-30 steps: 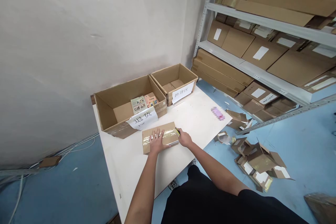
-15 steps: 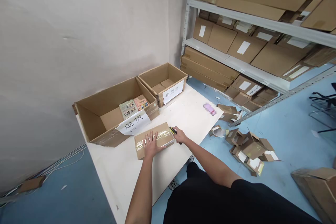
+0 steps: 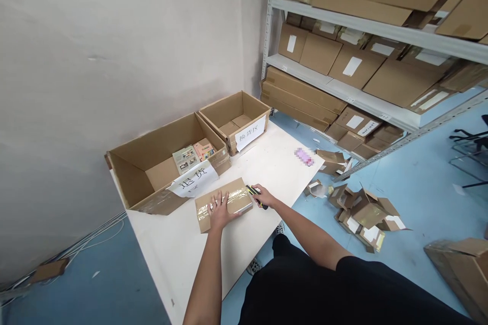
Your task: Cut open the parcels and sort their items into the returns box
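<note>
A taped cardboard box [image 3: 205, 209] lies flat on the white table [image 3: 152, 244]. My left hand [image 3: 218, 210] rests on top of it with the fingers spread, pressing across the clear tape. In my right hand [image 3: 264, 195] is a black and yellow utility knife [image 3: 252, 190], its front end beside the right edge of the box. Whether the blade is out is too small to tell. Just behind the box stands a large open carton [image 3: 152, 193] with a paper sign, holding small printed boxes [image 3: 186, 159].
A second open carton [image 3: 247, 111] with a sign stands behind on the table. A blurred pink item [image 3: 304, 157] lies near the right table edge. Shelves [image 3: 343, 86] of boxes rise at the right, with opened cartons [image 3: 366, 210] on the blue floor.
My right hand has shifted slightly right, and more of the utility knife shows. My left hand stays on the box, which has not moved.
</note>
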`<state>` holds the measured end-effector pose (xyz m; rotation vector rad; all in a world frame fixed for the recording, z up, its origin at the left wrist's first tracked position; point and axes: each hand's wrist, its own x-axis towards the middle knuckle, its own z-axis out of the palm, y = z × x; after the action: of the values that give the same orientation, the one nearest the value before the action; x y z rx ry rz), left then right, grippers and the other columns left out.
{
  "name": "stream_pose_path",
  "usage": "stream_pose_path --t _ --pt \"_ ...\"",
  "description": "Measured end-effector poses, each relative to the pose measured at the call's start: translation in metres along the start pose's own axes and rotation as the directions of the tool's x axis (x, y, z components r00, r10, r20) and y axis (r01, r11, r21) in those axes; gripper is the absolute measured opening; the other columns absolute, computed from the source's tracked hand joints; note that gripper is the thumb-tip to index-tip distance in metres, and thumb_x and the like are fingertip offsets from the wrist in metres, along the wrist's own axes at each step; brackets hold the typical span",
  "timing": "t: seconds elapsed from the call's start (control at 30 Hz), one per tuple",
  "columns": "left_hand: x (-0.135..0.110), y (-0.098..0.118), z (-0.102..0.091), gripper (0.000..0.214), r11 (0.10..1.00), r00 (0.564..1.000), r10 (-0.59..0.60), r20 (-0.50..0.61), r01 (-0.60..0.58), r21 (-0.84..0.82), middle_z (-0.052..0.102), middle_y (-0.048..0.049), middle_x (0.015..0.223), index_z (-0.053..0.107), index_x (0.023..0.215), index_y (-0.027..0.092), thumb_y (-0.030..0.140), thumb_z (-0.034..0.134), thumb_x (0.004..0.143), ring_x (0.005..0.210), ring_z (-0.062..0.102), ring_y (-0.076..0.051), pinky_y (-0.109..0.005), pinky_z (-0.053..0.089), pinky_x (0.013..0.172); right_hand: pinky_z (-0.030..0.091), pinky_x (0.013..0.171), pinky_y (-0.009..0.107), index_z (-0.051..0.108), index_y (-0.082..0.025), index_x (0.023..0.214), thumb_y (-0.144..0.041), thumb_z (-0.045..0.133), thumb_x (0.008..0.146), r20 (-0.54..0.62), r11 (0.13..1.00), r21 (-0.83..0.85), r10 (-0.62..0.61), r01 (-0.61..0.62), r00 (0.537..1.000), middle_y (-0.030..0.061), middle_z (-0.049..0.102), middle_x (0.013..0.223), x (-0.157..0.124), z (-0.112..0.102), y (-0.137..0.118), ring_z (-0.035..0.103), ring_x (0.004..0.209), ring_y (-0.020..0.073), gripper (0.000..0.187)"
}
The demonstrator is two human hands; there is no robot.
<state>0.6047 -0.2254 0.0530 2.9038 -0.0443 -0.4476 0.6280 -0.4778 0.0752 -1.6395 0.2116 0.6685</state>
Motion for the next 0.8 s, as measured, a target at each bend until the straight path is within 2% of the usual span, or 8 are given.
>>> stream_pose_path --t 0.23,0.43,0.53,0.63,0.73,0.8 --pt "0.0 0.0 0.001 0.117 1.0 1.0 0.002 -0.009 -0.002 -0.002 0.007 -0.0061 0.176 0.023 0.165 0.034 0.077 0.072 0.068 0.16 -0.003 -0.039 -0.059 0.006 0.127 0.045 0.046 0.017 0.045 -0.029 0.135 -0.025 0.062 0.088 0.007 0.995 -0.101 0.03 -0.029 1.0 -0.0136 0.05 0.06 -0.009 -0.008 -0.002 0.049 0.038 0.0075 0.051" --pt "-0.003 0.003 -0.004 0.114 1.0 1.0 -0.01 -0.01 0.01 0.017 0.008 -0.0056 0.176 0.024 0.165 0.033 0.077 0.07 0.07 0.16 -0.003 -0.038 -0.058 0.006 0.127 0.045 0.045 0.017 0.048 -0.028 0.134 -0.022 0.062 0.089 0.049 0.978 -0.211 0.007 0.004 0.999 -0.0116 0.054 0.063 -0.022 0.0 0.005 0.051 0.039 0.0077 0.048" --pt "-0.004 0.005 -0.005 0.114 1.0 1.0 -0.021 -0.013 0.021 0.019 0.009 -0.0051 0.176 0.025 0.164 0.034 0.075 0.073 0.069 0.16 -0.001 -0.038 -0.057 0.007 0.127 0.046 0.048 0.018 0.045 -0.03 0.14 -0.02 0.056 0.093 -0.032 0.946 -0.323 -0.042 0.03 0.999 -0.0063 0.063 0.077 -0.032 -0.003 0.009 0.054 0.042 0.0076 0.049" --pt "-0.005 0.005 -0.006 0.112 1.0 1.0 -0.016 -0.022 0.016 0.008 0.009 -0.0041 0.176 0.026 0.164 0.035 0.074 0.073 0.07 0.161 -0.001 -0.037 -0.057 0.007 0.127 0.049 0.058 0.022 0.045 -0.03 0.143 -0.019 0.052 0.096 -0.079 0.872 -0.482 -0.135 0.081 0.988 0.0018 0.072 0.099 -0.036 -0.01 0.002 0.062 0.056 0.0112 0.049" --pt "-0.005 0.005 -0.005 0.112 1.0 0.999 -0.013 -0.032 0.013 -0.004 0.009 -0.0044 0.176 0.025 0.164 0.035 0.073 0.072 0.071 0.161 -0.002 -0.037 -0.057 0.006 0.127 0.049 0.074 0.025 0.049 -0.031 0.141 -0.018 0.056 0.094 -0.033 0.75 -0.648 -0.204 0.135 0.978 0.005 0.072 0.118 -0.031 -0.008 -0.011 0.07 0.087 0.0192 0.049" --pt "-0.005 0.006 -0.003 0.111 1.0 0.999 -0.019 -0.042 0.019 -0.013 0.01 -0.0054 0.176 0.026 0.164 0.034 0.073 0.072 0.071 0.16 -0.001 -0.038 -0.057 0.006 0.127 0.047 0.08 0.027 0.048 -0.031 0.142 -0.017 0.056 0.093 -0.007 0.66 -0.741 -0.187 0.12 0.982 0.0059 0.072 0.122 -0.027 0.0 -0.017 0.069 0.101 0.0232 0.051"
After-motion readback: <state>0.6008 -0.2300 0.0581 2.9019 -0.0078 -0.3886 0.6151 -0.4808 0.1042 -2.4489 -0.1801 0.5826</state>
